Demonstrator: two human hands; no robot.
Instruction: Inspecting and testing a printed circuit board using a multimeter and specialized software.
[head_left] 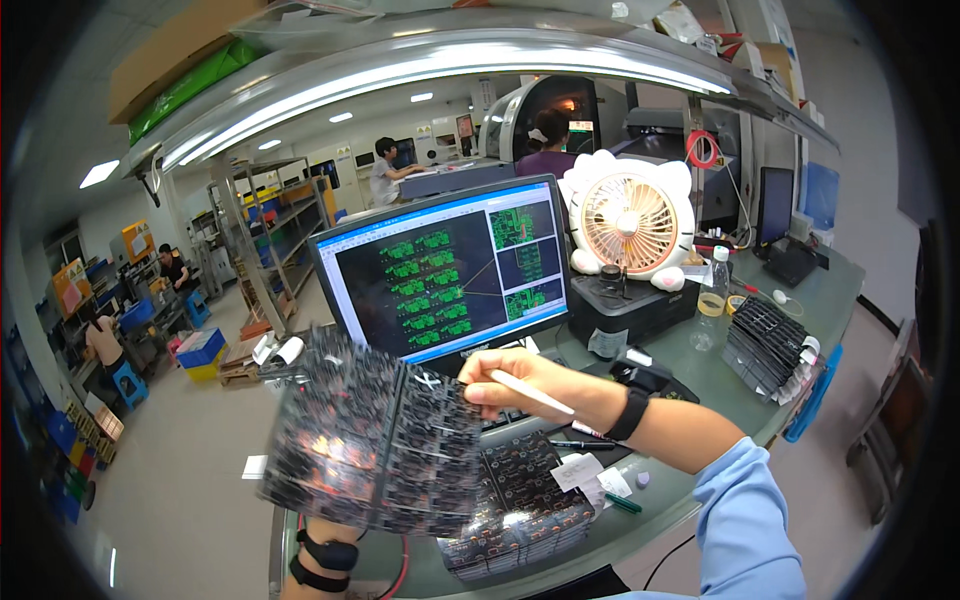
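Note:
A black circuit board panel (pixel 375 440), blurred by motion, is held up tilted above the bench. My left hand (pixel 328 530) is behind its lower edge and bears it; the panel hides those fingers. At the panel's upper right edge is my right hand (pixel 510 380), its fingers closed round a slim white pen-like stick (pixel 530 394). Whether these fingertips also grip the panel, I cannot tell. Below lies a thick stack of similar circuit board panels (pixel 520 510), with white paper slips (pixel 577 472) on its right side.
A monitor (pixel 440 270) showing green board layouts stands behind the panel. To its right are a white fan (pixel 628 222) on a black box (pixel 635 315), a bottle (pixel 711 295) and another board stack (pixel 765 345). Pens (pixel 583 444) lie near my right wrist. A lamp (pixel 450 65) spans overhead.

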